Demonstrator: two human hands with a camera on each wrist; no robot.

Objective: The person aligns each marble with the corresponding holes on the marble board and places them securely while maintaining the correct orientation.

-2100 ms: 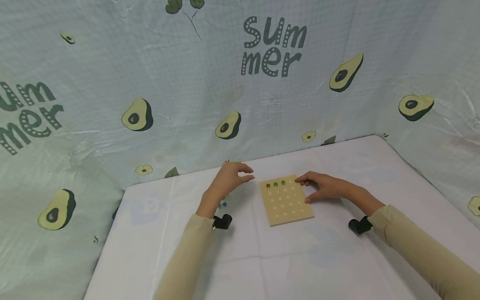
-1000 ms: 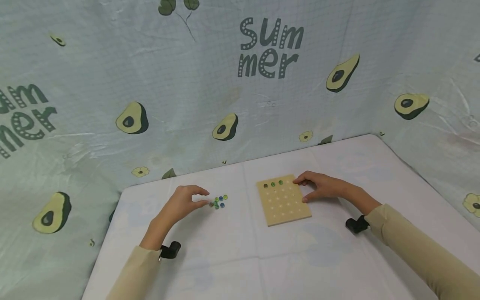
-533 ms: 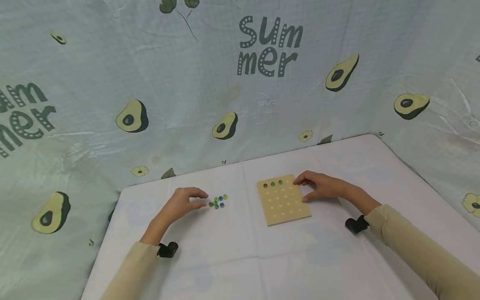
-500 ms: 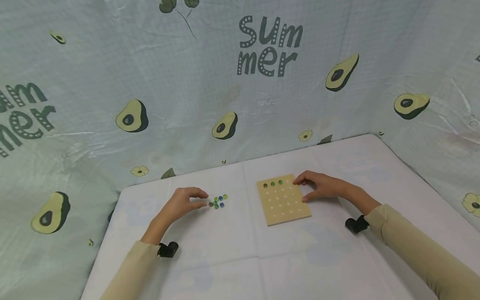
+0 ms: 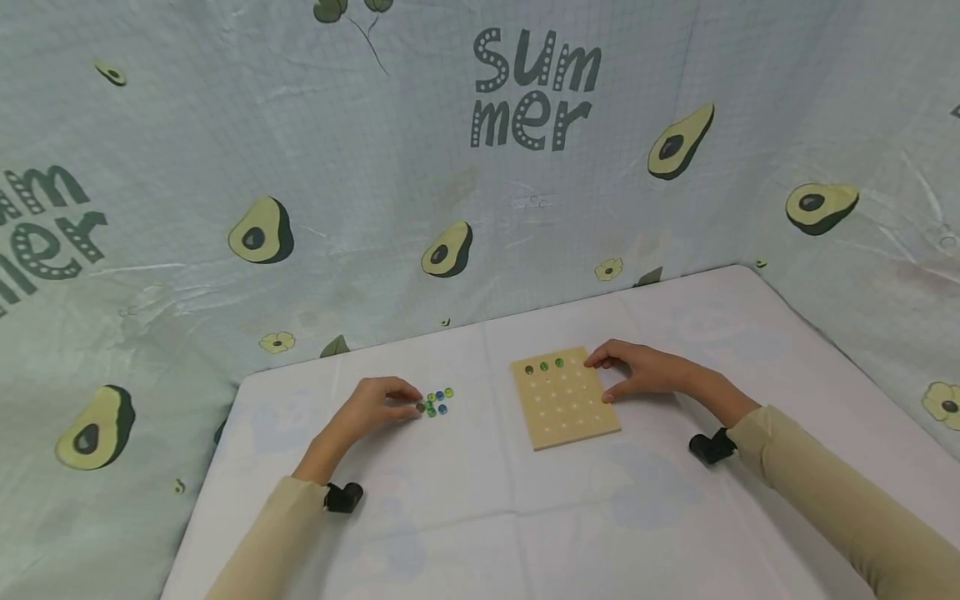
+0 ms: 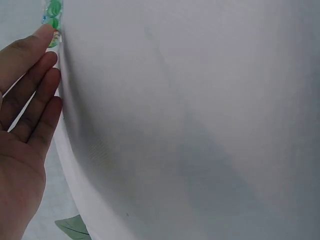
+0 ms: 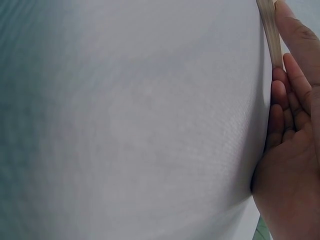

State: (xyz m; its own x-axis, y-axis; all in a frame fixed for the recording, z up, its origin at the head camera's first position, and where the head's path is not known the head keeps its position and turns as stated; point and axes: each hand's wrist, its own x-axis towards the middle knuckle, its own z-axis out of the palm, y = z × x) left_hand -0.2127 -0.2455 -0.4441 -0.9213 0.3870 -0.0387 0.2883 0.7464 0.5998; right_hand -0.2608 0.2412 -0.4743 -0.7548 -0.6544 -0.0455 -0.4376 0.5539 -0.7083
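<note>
In the head view, my left hand (image 5: 378, 407) is at the left side of a small cluster of glass marbles (image 5: 439, 396). Its thumb and index finger pinch a brownish marble (image 5: 421, 407) at the cluster's edge; from the left wrist, the thumb tip partly covers a marble with red and yellow in it (image 6: 53, 38), green ones beyond. A square wooden board (image 5: 555, 412) with rows of shallow hollows lies to the right. Three marbles, one brownish and two green (image 5: 544, 366), sit in its far row. My right hand (image 5: 645, 368) touches the board's right edge with spread thumb and index finger.
A white cloth (image 5: 465, 517) covers the table. Behind and beside it hangs a pale curtain (image 5: 360, 208) printed with avocados and lettering. A black wrist camera (image 5: 344, 497) is on the left wrist, another (image 5: 711, 447) on the right.
My left hand has moved left from beside the board to the loose marbles, and its thumb and index finger have closed in on the brownish one. The right hand stays at the board.
</note>
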